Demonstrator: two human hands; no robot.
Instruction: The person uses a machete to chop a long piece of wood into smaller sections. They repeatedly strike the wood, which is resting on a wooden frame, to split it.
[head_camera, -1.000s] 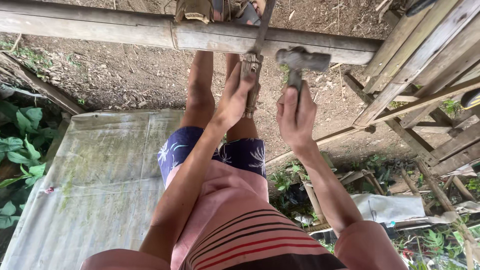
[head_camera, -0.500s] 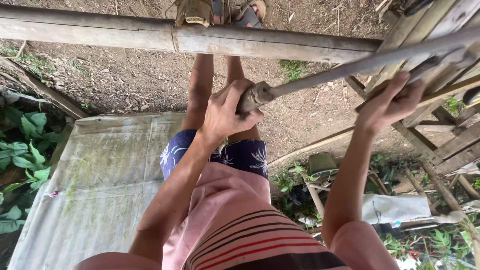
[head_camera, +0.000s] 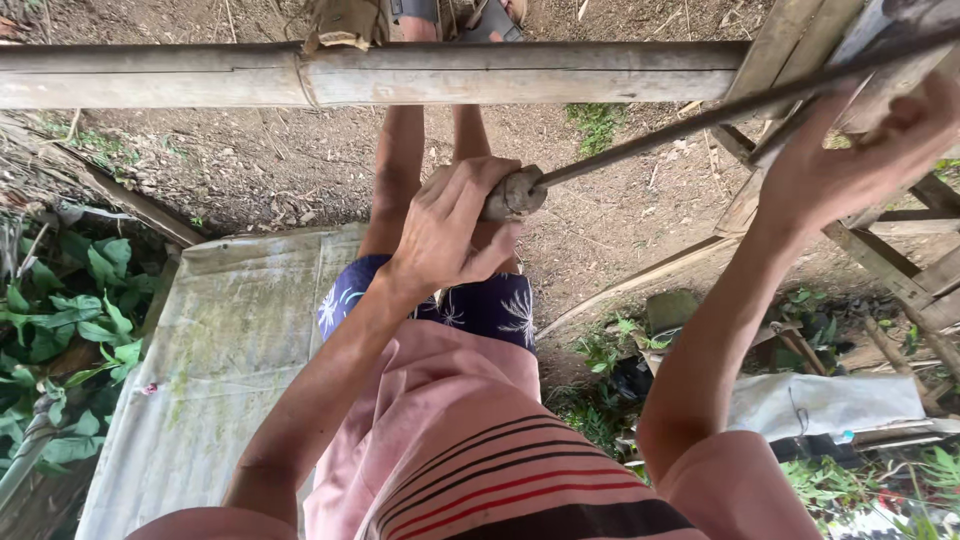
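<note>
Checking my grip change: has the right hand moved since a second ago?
Yes. The right hand went rightward and up along the metal rod, away from the bamboo pole.

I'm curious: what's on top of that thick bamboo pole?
A tan cloth-like bundle rests on the bamboo pole, beside the person's feet. The frame's top edge cuts off the rest.

Long grey metal rod with a thick rounded wooden butt end, held aloft, slanting up from centre toward the top right corner, passing below the horizontal bamboo pole
</note>
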